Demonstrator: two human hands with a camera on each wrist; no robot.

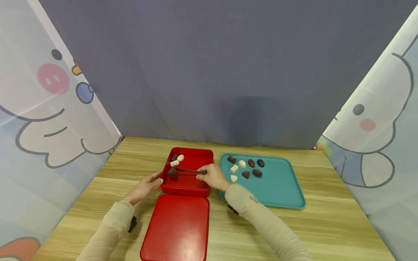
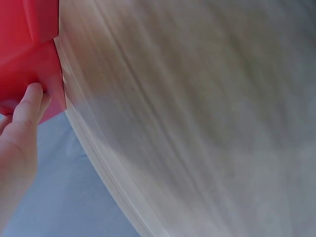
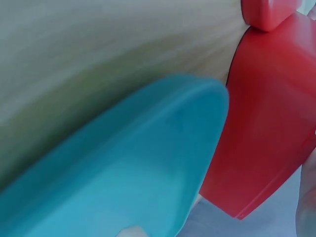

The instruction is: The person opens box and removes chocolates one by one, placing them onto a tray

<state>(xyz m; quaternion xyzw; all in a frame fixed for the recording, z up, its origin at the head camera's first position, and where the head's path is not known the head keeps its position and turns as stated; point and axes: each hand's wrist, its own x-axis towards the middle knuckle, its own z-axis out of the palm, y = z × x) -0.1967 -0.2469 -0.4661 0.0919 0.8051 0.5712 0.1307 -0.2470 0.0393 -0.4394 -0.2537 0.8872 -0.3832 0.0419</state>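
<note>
In the head view my right hand (image 1: 213,176) pinches dark tongs (image 1: 187,170) over the red box (image 1: 199,154). The tongs' far tips are at a dark chocolate (image 1: 172,171) near the box's left wall. Further back in that box sit a dark square chocolate (image 1: 174,157), a white oval one (image 1: 180,157) and a white block-shaped one (image 1: 174,163). My left hand (image 1: 146,187) rests against the box's left side. Its extended fingers (image 2: 28,106) touch the red outer wall in the left wrist view. The tongs are out of sight in the right wrist view.
Right of the box lies a teal tray (image 1: 277,185) bearing several dark and white chocolates (image 1: 257,173). A red lid (image 1: 177,226) lies flat in front of the box. Everything stands on a wood-grain table (image 1: 330,203), with a grey curtain (image 1: 209,72) behind.
</note>
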